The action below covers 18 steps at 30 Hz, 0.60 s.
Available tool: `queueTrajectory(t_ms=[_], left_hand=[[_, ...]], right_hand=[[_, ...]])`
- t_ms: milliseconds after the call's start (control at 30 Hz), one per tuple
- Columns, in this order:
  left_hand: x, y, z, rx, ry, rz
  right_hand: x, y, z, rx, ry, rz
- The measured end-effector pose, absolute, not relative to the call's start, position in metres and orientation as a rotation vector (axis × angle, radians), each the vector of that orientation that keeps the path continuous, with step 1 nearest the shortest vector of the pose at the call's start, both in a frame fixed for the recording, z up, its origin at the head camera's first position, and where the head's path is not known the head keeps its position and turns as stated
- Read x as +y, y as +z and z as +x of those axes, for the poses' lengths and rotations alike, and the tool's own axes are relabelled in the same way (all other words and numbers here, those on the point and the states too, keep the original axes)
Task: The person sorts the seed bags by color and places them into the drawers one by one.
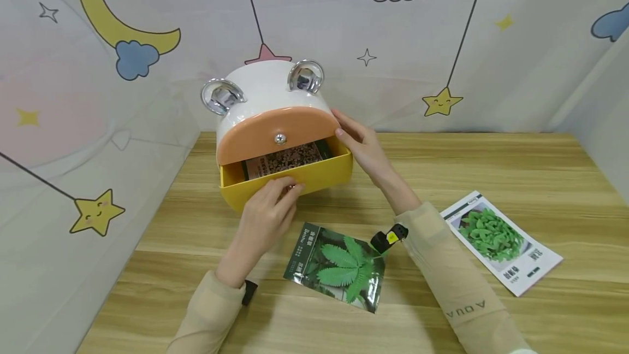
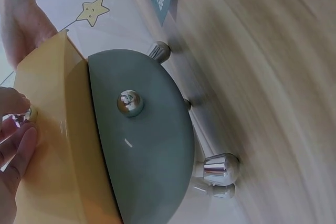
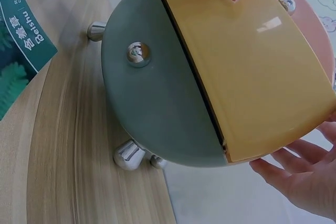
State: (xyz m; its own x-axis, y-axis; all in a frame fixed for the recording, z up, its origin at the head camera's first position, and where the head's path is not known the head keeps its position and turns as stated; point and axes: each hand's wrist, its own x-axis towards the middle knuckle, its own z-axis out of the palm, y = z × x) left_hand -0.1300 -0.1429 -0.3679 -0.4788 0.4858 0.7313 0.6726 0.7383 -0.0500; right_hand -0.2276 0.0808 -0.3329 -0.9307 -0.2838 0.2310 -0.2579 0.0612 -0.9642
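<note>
A rounded white storage box [image 1: 260, 83] with silver ears stands on the table, its yellow middle drawer [image 1: 314, 176] pulled partly out. Inside that drawer lies a packet with a brown, speckled picture [image 1: 295, 158]. My left hand [image 1: 267, 209] pinches the drawer's shiny knob [image 2: 23, 116] between thumb and fingers. My right hand [image 1: 366, 149] rests on the box's right side, with the thumb near the drawer's edge and the fingers lying along the side [image 3: 302, 169]. Above is the closed orange drawer [image 1: 255, 133]; the grey-green bottom drawer [image 2: 144, 145] is closed too.
A dark green packet with a leaf picture [image 1: 339, 266] lies on the wooden table [image 1: 275, 316] in front of the box. To the right, beyond my right forearm, is a white packet with a green plant picture [image 1: 501, 239]. A patterned cloth [image 1: 344, 26] hangs behind.
</note>
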Motion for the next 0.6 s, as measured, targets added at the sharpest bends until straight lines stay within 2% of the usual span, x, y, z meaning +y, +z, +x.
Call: queueTrajectory(t_ms=[600], left_hand=[[-0.143, -0.368, -0.146, -2.198, -0.393, -0.811]], right_hand=[[0.082, -0.334, -0.226, 2.258, -2.059, -0.552]])
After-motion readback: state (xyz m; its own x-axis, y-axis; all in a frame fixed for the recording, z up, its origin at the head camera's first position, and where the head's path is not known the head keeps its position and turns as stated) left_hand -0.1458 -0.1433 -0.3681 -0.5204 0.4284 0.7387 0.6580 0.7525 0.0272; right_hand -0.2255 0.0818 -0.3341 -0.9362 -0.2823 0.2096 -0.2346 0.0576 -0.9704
